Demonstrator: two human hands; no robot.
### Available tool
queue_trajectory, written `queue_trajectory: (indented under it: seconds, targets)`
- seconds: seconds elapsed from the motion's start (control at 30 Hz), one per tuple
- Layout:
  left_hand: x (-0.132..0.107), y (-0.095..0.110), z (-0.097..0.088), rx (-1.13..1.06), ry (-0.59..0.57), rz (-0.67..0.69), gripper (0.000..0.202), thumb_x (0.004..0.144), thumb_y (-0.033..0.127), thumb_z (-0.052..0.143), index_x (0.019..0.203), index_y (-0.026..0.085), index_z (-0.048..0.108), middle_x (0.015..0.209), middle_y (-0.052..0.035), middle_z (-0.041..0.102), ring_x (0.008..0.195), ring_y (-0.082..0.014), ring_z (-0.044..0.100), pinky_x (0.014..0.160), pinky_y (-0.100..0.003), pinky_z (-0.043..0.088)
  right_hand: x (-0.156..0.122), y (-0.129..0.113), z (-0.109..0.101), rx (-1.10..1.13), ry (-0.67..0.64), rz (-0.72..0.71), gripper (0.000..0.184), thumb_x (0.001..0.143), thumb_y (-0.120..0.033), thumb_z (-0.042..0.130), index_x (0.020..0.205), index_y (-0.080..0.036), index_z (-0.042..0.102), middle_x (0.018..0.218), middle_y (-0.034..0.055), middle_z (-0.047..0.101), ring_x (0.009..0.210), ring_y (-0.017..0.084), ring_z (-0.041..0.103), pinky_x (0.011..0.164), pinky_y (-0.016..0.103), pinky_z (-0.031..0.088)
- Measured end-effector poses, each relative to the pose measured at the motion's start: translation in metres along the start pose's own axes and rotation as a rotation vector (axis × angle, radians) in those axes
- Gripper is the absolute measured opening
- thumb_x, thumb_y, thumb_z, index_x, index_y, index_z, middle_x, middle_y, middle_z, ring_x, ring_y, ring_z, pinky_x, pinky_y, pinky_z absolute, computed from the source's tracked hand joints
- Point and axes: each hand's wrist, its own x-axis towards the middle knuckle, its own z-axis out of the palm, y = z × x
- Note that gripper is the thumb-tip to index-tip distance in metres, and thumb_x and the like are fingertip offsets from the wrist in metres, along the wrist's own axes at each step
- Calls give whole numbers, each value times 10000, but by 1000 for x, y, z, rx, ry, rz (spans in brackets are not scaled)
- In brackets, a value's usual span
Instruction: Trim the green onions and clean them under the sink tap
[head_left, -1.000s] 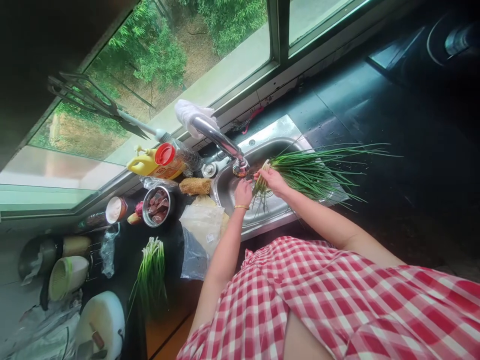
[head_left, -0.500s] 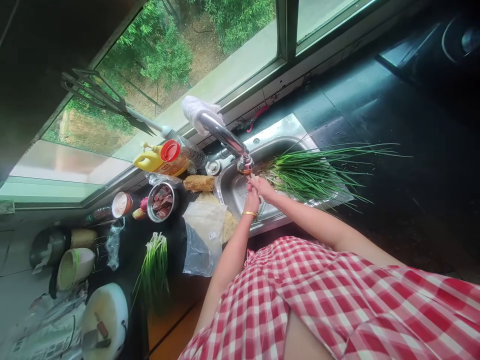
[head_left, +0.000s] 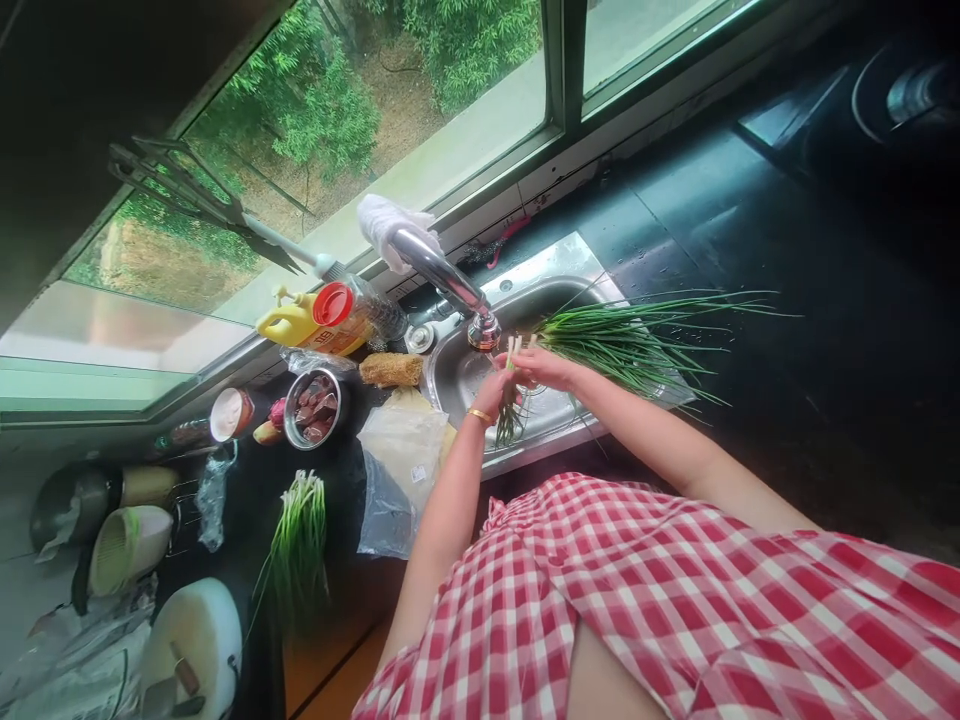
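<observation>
Both hands work under the tap [head_left: 450, 280] over the steel sink [head_left: 465, 375]. My left hand [head_left: 491, 393], with a gold bangle at the wrist, is closed on a few green chive stalks [head_left: 511, 395] whose white ends point up toward the spout. My right hand [head_left: 541, 368] pinches the same stalks from the right. A large bundle of chives [head_left: 637, 345] lies across the sink's right side, its tips reaching over the dark counter.
Left of the sink lie a loofah scrubber [head_left: 390, 370], a yellow bottle with a red cap [head_left: 319, 318], a steel bowl of reddish pieces [head_left: 313, 408], plastic bags [head_left: 401, 470] and a second chive bunch [head_left: 300, 545]. Pots and a white appliance [head_left: 191, 645] crowd the far left. A window runs behind.
My hands left the big bundle and met under the spout. They now hold a few separated stalks upright, with the green ends hanging down into the sink.
</observation>
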Motion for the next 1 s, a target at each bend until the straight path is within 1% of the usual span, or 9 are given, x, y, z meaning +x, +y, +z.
queue_trajectory:
  seconds: [0.1,0.23,0.37,0.47,0.6,0.7,0.77,0.9,1.0]
  targets:
    - [9,3,0,-39,-43,77,429,825,444,555,1081,120,671,869,-113,713,677,-178,644,645,-313,521,-4,-8,5,-70,-89,21,513,725,-585,671,950,-124,694,596,12,624,406,74,423,394,209,302]
    - [28,0,-8,-35,100,265,380,785,420,648,1062,160,663,1006,-72,697,959,-191,628,880,-330,489,3,-34,16,-236,22,-89,357,803,-474,637,758,-126,698,789,69,691,539,93,514,482,227,398]
    - [37,-20,-19,119,155,172,231,790,371,657,804,142,678,814,-57,691,895,-183,615,919,-330,455,6,-65,26,-254,264,-275,346,838,-445,619,692,-136,672,731,62,675,660,142,589,621,269,481]
    - [28,-47,-27,255,186,54,209,825,332,614,733,148,655,732,-52,664,829,-193,623,891,-355,468,0,-85,27,-155,310,-346,423,867,-522,565,685,-150,649,692,64,669,724,175,631,708,316,518]
    - [10,-66,-43,434,307,-55,87,738,137,679,825,134,669,955,-125,687,1099,-294,585,1033,-440,372,-6,-90,22,-77,316,-346,455,837,-597,567,755,-155,641,726,63,685,749,176,650,748,335,533]
    - [4,-48,-48,454,416,-13,321,719,96,677,1035,149,653,1284,-159,582,1350,-316,387,1118,-443,274,-3,-74,22,-44,338,-350,425,791,-580,634,779,-156,645,785,60,699,774,160,646,769,312,523]
    - [6,-26,-42,392,411,127,388,775,171,646,1161,184,606,1367,-125,531,1364,-267,385,1117,-403,301,2,-58,26,-9,329,-335,406,743,-560,690,773,-158,645,776,42,694,754,147,636,761,295,515]
    - [17,9,-12,174,287,403,458,778,293,674,1208,179,567,1213,-96,633,1189,-222,555,1040,-339,394,10,-34,41,108,211,-277,410,683,-554,733,793,-179,612,732,-3,659,697,129,613,706,277,503]
    - [21,17,7,110,284,346,374,793,359,664,1104,159,608,978,-80,690,1017,-217,624,941,-331,455,18,-25,49,117,291,-270,426,753,-616,642,780,-209,521,633,-44,573,576,97,533,605,254,466]
